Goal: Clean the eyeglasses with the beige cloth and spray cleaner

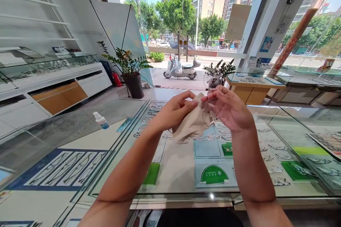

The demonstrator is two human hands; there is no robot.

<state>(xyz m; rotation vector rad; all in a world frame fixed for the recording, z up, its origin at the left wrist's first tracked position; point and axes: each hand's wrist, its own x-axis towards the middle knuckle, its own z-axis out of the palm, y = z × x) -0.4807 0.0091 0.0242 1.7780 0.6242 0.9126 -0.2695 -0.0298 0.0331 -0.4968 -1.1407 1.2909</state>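
Two hands are raised above the glass table (186, 170). A beige cloth (192, 125) is pinched in the closed grip of the left hand (174, 111); clear glasses (213, 106), beside the cloth, are pinched by the right hand (233, 111). A small bottle (101, 120) stands on the table, left of the cloth.

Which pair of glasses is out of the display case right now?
The clear-lensed glasses pinched in the right hand, beside the beige cloth in the left hand. All other pairs lie under the glass counter.
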